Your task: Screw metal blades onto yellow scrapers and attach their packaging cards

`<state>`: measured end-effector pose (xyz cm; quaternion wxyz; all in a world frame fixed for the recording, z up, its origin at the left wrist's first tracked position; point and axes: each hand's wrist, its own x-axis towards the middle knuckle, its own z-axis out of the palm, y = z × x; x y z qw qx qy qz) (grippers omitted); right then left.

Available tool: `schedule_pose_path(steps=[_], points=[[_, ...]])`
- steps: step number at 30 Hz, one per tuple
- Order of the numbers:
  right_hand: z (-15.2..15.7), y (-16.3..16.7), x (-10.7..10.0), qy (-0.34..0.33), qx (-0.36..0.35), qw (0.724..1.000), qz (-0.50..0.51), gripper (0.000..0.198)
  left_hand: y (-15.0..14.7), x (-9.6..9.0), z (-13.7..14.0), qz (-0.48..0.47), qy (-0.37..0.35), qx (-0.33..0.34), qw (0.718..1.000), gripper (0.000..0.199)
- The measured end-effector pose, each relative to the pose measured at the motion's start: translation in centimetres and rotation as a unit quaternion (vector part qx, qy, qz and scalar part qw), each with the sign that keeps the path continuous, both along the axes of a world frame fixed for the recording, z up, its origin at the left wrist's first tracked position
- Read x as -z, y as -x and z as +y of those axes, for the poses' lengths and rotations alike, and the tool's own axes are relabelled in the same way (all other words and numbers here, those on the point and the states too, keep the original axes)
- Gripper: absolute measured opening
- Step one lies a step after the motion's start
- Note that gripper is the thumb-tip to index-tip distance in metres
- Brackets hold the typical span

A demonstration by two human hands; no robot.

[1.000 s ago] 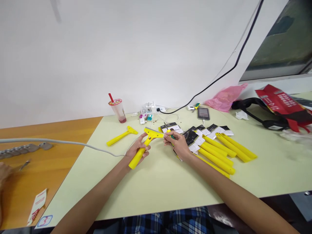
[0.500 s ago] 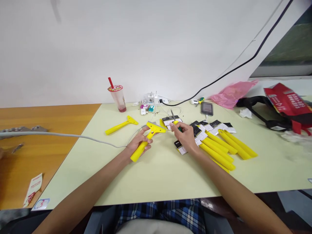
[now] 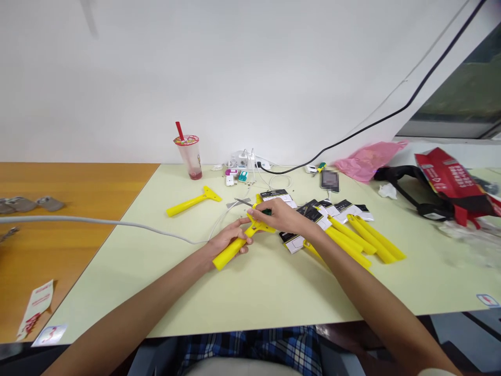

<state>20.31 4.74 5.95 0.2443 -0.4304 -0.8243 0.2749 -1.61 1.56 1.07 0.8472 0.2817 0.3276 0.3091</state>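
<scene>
Note the change at your right hand (image 3: 279, 215): half a second ago it stood to the right of the yellow scraper (image 3: 230, 253) with the screwdriver (image 3: 243, 201) pointing upward; now it covers part of the scraper head, and the shaft lies over toward the upper left, its tip beyond the head. For the work in hand, this places tool and fingers directly at the head, so both hands are occupied with one piece. Whether the right fingers touch the head cannot be determined, as the hand hides that area. Your left hand (image 3: 227, 237) is closed around the scraper handle just below the head, palm turned upward, thumb across the near side; the scraper is held above the bench (image 3: 235, 303), handle end toward you and head to the upper right. Your right hand grips the screwdriver handle, back of the hand uppermost, fingers directed left. The left forearm rises from the lower left, with the grey cable (image 3: 144, 227) passing to the wrist; the right forearm slants in from the lower right, in front of part of the row of yellow scrapers (image 3: 378, 240) on the bench. A loose scraper (image 3: 188, 204) lies to the left, apart from both hands
</scene>
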Motion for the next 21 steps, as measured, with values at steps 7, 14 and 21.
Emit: schedule_pose_path(steps=[7,14,21], points=[[-0.1,-0.7,0.5,-0.013,0.032,0.999,0.035,0.051,0.1,0.4,0.3,-0.028,0.009,0.006,1.0,0.071],[0.4,-1.5,1.4,-0.007,0.015,0.997,0.07,0.032,0.3,0.5,0.2,-0.015,-0.007,0.016,1.0,0.068],[0.1,-1.5,1.1,0.032,-0.042,0.996,0.066,0.03,0.3,0.4,0.1,0.008,-0.058,0.059,0.997,0.066]])
